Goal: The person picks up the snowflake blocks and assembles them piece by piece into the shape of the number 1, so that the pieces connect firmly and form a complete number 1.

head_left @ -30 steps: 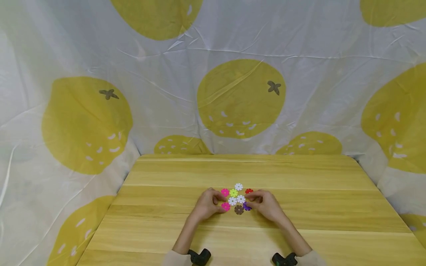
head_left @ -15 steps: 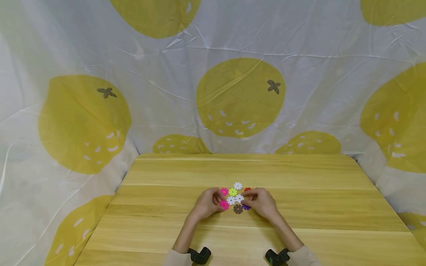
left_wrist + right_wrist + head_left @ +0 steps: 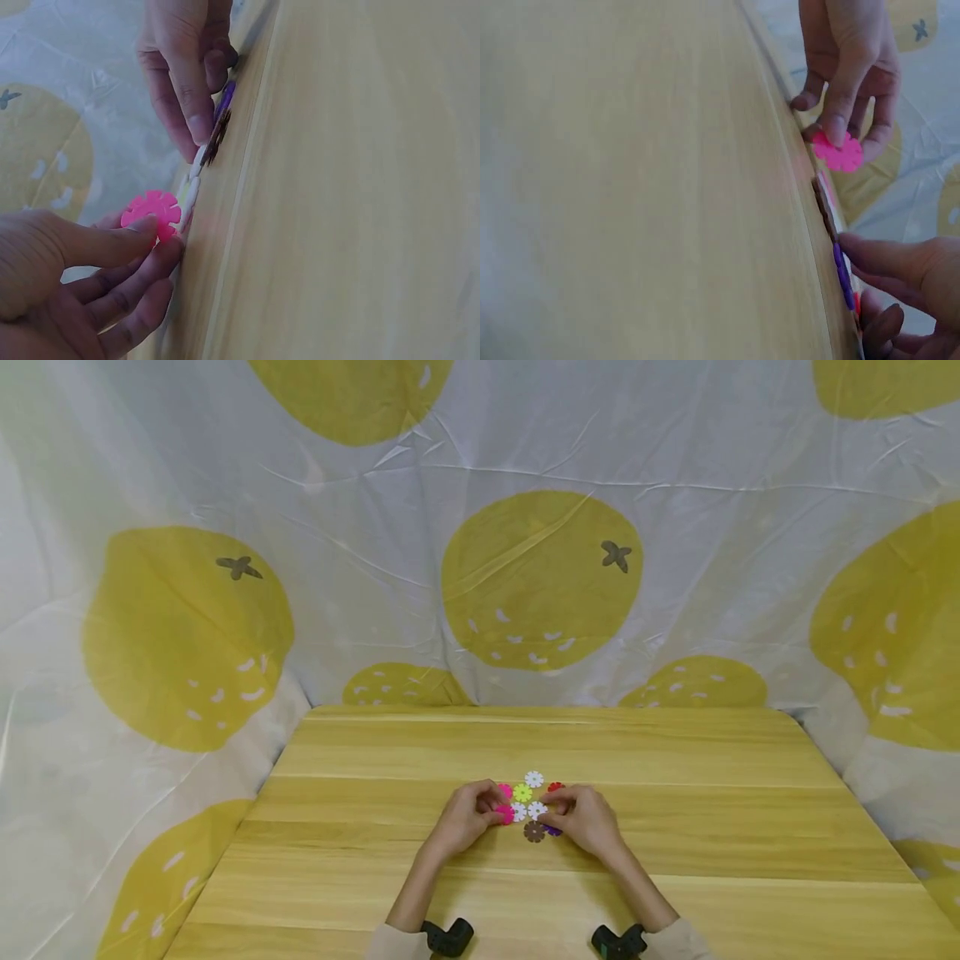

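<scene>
My left hand [image 3: 465, 817] pinches a pink snowflake disc [image 3: 154, 212] between thumb and fingers; the left wrist view shows it tilted up off the table. My right hand [image 3: 591, 820] has its thumb and forefinger at the edge of a white snowflake disc [image 3: 536, 810] and appears to pinch it. Another white disc [image 3: 517, 812] lies between the two hands. Beside the right fingers are a brown disc [image 3: 534, 832] and a partly covered purple disc [image 3: 553, 830]. A second pink disc [image 3: 506, 791] is partly hidden behind the left fingers.
Behind the hands lie a yellow-green disc [image 3: 522, 792], a further white disc [image 3: 533, 778] and a red disc [image 3: 556, 787]. All rest on a wooden table [image 3: 675, 752]. A lemon-print curtain [image 3: 375, 568] hangs beyond the table's far edge.
My left hand has taken hold of the near pink disc and lifted it slightly towards the white discs. My right hand has shifted left, from beside the purple disc to the white disc.
</scene>
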{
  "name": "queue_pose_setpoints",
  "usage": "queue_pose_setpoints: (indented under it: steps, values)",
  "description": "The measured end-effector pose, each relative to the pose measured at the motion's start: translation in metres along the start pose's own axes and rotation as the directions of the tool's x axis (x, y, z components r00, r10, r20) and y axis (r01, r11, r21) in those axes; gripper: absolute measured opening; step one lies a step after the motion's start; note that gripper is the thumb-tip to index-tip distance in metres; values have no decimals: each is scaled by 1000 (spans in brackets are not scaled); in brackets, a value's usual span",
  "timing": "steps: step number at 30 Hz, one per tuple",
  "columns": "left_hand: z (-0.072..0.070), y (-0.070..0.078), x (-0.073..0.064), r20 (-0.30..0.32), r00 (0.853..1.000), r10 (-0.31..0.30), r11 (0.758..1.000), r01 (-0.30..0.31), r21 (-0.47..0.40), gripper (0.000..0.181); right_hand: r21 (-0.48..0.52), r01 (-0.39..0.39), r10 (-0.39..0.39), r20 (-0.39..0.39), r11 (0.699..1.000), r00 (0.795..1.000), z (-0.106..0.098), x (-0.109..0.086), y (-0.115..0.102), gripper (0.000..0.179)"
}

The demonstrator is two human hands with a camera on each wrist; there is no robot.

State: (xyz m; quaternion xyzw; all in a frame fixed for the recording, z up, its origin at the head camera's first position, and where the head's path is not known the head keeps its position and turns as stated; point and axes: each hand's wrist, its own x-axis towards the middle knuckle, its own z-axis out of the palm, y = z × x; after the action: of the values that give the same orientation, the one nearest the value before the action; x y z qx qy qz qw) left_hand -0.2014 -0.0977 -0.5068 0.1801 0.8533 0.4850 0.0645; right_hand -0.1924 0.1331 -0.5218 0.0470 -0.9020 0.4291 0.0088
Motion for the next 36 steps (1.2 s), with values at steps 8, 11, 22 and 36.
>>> queue_pose_setpoints:
  steps: [8, 11, 22, 36]
  values:
    - [1, 2, 0, 19, 1000, -2, 992, 4, -123, 16, 72, -22, 22, 8, 997, 1000, -1, 0, 3, 18]
    - [1, 3, 0, 38, 999, -5, 980, 13, -200, 19, 132, 2, -9, 51, 991, 999, -4, 1, 5, 16]
    - [0, 5, 2, 29, 1000, -3, 952, 12, -306, 27, 471, 40, -144, 185, 881, 972, -9, 2, 9, 28]
    - [-1, 5, 4, 1, 999, -49, 944, 47, -326, 29, 559, 84, -170, 104, 825, 980, -3, 2, 5, 27]
